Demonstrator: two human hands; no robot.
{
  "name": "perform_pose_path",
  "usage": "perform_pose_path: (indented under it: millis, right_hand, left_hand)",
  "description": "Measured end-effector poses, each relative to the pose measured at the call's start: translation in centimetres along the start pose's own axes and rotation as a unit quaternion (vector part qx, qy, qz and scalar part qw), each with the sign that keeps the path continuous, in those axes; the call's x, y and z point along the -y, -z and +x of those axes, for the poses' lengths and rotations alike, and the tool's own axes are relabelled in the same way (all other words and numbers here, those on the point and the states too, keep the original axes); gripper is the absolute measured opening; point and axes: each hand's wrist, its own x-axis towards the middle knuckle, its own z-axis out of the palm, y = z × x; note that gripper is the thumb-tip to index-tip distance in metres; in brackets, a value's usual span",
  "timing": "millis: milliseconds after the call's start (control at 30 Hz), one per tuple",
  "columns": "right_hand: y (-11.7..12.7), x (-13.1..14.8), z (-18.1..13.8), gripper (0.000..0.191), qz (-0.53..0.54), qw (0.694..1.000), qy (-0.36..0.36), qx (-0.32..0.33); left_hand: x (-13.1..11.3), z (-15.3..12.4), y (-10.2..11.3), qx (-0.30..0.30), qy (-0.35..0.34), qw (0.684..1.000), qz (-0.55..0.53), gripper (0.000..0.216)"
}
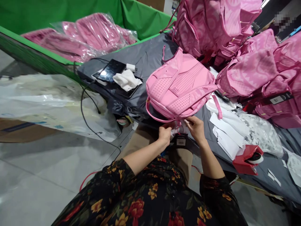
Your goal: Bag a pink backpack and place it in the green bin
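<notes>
A pink backpack (180, 86) lies back-panel up on the grey-covered table (145, 56), its bottom edge at the table's near side. Both hands work at that edge. My left hand (165, 134) is closed in a pinch on something small and pale by the backpack's lower loop. My right hand (196, 127) is also pinched, with a thin white piece between its fingertips. A black hang tag (180, 140) with a white label dangles between the two hands.
Piles of pink backpacks (249, 72) fill the right and far side. White papers (225, 128), a red tool (248, 158), a dark tablet (109, 70) with a white cloth (127, 80), bagged pink items (94, 34) and clear plastic sheeting (47, 100) on the left lie around.
</notes>
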Motion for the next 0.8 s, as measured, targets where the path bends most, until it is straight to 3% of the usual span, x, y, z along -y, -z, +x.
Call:
perform_pose_path:
  millis: [100, 267, 433, 600, 800]
  right_hand:
    - [-0.4, 2.2, -0.5, 0.020, -0.161, 0.986, 0.045, -0.022]
    - [-2.7, 5.3, -1.3, 0.015, -0.345, 0.936, 0.073, -0.001]
    - [-5.4, 5.0, -1.8, 0.022, -0.350, 0.934, 0.066, -0.025]
    - [-6.0, 4.1, -3.9, 0.032, -0.312, 0.943, 0.084, -0.078]
    - [-7.1, 3.6, -5.8, 0.047, -0.281, 0.955, 0.048, -0.083]
  left_hand:
    - [-0.1, -0.1, -0.3, -0.001, -0.030, 0.999, 0.020, 0.010]
    - [-0.6, -1.1, -0.2, 0.058, 0.037, 0.997, -0.045, 0.016]
    - [-1.2, -1.6, 0.0, 0.042, 0.058, 0.996, -0.047, 0.015]
    - [-1.5, -1.3, 0.0, 0.056, 0.057, 0.994, -0.069, 0.019]
    - [-1.5, -1.3, 0.3, 0.090, 0.065, 0.990, -0.083, 0.025]
